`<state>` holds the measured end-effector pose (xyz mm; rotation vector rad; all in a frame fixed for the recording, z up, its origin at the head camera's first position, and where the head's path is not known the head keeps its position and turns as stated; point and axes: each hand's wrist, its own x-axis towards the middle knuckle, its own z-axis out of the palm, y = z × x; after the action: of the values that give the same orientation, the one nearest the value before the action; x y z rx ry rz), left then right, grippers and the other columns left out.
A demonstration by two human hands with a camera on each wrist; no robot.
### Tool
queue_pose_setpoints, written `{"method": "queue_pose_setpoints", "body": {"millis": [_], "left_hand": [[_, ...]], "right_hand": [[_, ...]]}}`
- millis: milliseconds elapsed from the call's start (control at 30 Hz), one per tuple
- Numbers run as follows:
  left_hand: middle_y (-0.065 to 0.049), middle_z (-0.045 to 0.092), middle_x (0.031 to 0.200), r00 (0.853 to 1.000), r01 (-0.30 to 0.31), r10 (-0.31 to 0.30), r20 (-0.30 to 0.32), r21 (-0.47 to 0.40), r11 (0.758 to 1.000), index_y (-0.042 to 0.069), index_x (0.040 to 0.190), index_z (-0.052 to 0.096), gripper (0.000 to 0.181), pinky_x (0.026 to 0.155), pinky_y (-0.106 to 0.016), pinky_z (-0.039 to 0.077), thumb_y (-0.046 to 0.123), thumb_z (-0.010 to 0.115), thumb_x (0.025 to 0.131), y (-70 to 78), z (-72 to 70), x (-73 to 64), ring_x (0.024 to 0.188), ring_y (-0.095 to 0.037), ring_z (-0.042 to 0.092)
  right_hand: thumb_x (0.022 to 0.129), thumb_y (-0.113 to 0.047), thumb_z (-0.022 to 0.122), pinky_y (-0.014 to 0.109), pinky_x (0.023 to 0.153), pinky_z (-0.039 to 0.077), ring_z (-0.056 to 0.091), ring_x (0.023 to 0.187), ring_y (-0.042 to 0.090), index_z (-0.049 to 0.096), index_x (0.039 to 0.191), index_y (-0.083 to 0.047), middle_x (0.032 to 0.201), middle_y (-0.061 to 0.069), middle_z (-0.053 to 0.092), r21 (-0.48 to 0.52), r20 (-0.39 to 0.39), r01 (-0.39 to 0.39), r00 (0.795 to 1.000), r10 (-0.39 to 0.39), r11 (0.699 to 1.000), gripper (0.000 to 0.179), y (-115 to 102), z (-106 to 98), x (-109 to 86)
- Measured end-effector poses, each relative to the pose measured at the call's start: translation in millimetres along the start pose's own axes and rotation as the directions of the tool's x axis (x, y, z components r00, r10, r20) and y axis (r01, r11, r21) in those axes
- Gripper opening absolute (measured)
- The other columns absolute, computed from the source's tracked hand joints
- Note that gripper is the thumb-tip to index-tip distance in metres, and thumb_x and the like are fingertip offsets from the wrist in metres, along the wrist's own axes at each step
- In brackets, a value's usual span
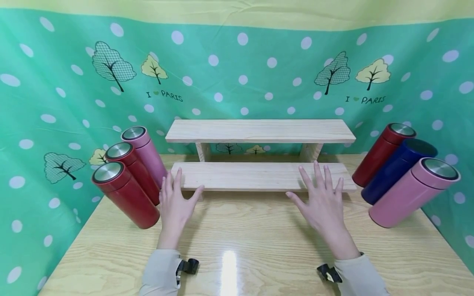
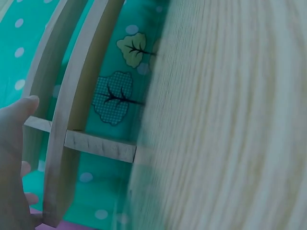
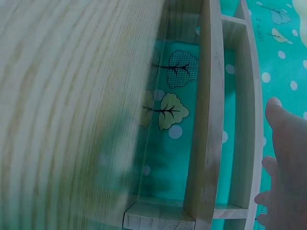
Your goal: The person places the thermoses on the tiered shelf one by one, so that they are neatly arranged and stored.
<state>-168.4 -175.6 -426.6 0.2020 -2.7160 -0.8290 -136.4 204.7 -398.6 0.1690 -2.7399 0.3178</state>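
A two-tier wooden shelf with an upper board (image 1: 259, 130) and a lower board (image 1: 240, 176) stands toward the back of the table. My left hand (image 1: 175, 205) has its fingers spread, its fingertips overlapping the left end of the lower board in the head view. Near that board's right end, my right hand (image 1: 322, 207) is spread too, palm down. Neither hand grips anything. The left wrist view has the left hand (image 2: 12, 158) at its edge beside the shelf boards; in the right wrist view, the right hand (image 3: 290, 153) appears at the right edge.
Left of the shelf stand two red flasks (image 1: 127, 197) (image 1: 142, 172) and a pink flask (image 1: 149, 154). On the right are a dark red flask (image 1: 381, 156), a blue flask (image 1: 396, 172) and a pink flask (image 1: 407, 195). A green dotted cloth (image 1: 237, 74) hangs behind the wooden table (image 1: 252, 230).
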Motion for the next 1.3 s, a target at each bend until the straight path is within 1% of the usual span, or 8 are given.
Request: {"method": "queue_pose_setpoints", "body": {"millis": [233, 400, 467, 567, 700, 833, 1100, 1300], "left_hand": [[-0.007, 0.008, 0.165, 0.995, 0.093, -0.097, -0.029, -0.108, 0.990, 0.032, 0.159, 0.017, 0.094, 0.101, -0.077, 0.021, 0.071, 0.059, 0.085, -5.0, -1.6, 1.9, 0.148, -0.038, 0.013], [-0.007, 0.016, 0.164, 0.984, 0.167, -0.175, -0.034, -0.170, 0.971, 0.035, 0.159, 0.016, 0.094, 0.098, -0.076, 0.027, 0.073, 0.058, 0.084, -4.7, -3.4, 2.3, 0.144, -0.040, 0.024], [-0.008, 0.019, 0.162, 0.980, 0.187, -0.197, -0.033, -0.192, 0.963, 0.036, 0.159, 0.016, 0.093, 0.097, -0.075, 0.028, 0.073, 0.057, 0.084, -4.1, -4.2, 2.4, 0.142, -0.042, 0.028], [-0.010, 0.023, 0.161, 0.976, 0.206, -0.217, -0.020, -0.230, 0.951, 0.038, 0.158, 0.017, 0.092, 0.098, -0.074, 0.027, 0.073, 0.057, 0.084, -4.3, -5.1, 2.5, 0.140, -0.042, 0.030], [-0.011, 0.025, 0.160, 0.974, 0.219, -0.225, 0.013, -0.281, 0.934, 0.036, 0.158, 0.020, 0.090, 0.103, -0.071, 0.024, 0.072, 0.058, 0.085, -6.8, -5.2, 2.8, 0.141, -0.042, 0.030], [-0.009, 0.028, 0.159, 0.973, 0.227, -0.229, 0.031, -0.316, 0.921, 0.036, 0.157, 0.024, 0.086, 0.104, -0.069, 0.024, 0.070, 0.059, 0.086, -10.0, -5.4, 2.7, 0.140, -0.039, 0.031], [-0.010, 0.030, 0.158, 0.970, 0.240, -0.236, 0.053, -0.327, 0.914, 0.035, 0.156, 0.030, 0.082, 0.104, -0.068, 0.024, 0.070, 0.057, 0.087, -14.9, -2.1, 5.2, 0.140, -0.037, 0.033], [-0.010, 0.034, 0.156, 0.968, 0.244, -0.245, 0.046, -0.379, 0.893, 0.032, 0.154, 0.035, 0.080, 0.105, -0.066, 0.025, 0.066, 0.062, 0.087, -17.1, 0.0, 5.9, 0.140, -0.035, 0.034]], "right_hand": [[0.091, -0.067, 0.053, 0.069, 0.111, -0.004, 0.006, 0.148, 0.043, 0.029, 0.157, -0.022, 0.163, 0.019, 0.011, -0.001, -0.003, 0.004, 1.000, -0.004, 1.000, 0.083, 0, 2, -0.2], [0.092, -0.067, 0.051, 0.068, 0.111, -0.005, 0.006, 0.148, 0.043, 0.029, 0.157, -0.022, 0.163, 0.019, 0.011, 0.001, 0.001, 0.004, 1.000, -0.004, 1.000, 0.083, -1, 3, 0.5], [0.092, -0.067, 0.051, 0.068, 0.111, -0.005, 0.006, 0.148, 0.043, 0.028, 0.158, -0.022, 0.163, 0.019, 0.011, 0.002, 0.003, 0.005, 1.000, -0.005, 1.000, 0.083, -1, 3, 1.0], [0.092, -0.067, 0.051, 0.068, 0.111, -0.005, 0.007, 0.148, 0.043, 0.027, 0.158, -0.022, 0.163, 0.019, 0.012, 0.003, 0.003, 0.009, 1.000, -0.009, 1.000, 0.083, -1, 3, 1.5], [0.092, -0.067, 0.051, 0.067, 0.111, -0.005, 0.006, 0.148, 0.043, 0.027, 0.158, -0.022, 0.163, 0.019, 0.011, 0.007, 0.005, 0.010, 1.000, -0.010, 1.000, 0.082, -1, 4, 1.3], [0.093, -0.066, 0.052, 0.068, 0.111, -0.005, 0.006, 0.148, 0.043, 0.028, 0.158, -0.022, 0.163, 0.019, 0.011, 0.009, 0.005, 0.010, 1.000, -0.010, 1.000, 0.082, -1, 4, 0.9], [0.093, -0.065, 0.051, 0.068, 0.111, -0.004, 0.008, 0.148, 0.044, 0.028, 0.158, -0.021, 0.163, 0.019, 0.012, 0.015, 0.010, 0.005, 1.000, -0.005, 1.000, 0.082, -1, 3, 0.9], [0.094, -0.062, 0.054, 0.068, 0.112, 0.007, 0.012, 0.147, 0.043, 0.028, 0.158, -0.021, 0.163, 0.018, 0.015, 0.035, -0.020, 0.017, 1.000, -0.017, 0.999, 0.080, -1, 3, 1.3]]}}
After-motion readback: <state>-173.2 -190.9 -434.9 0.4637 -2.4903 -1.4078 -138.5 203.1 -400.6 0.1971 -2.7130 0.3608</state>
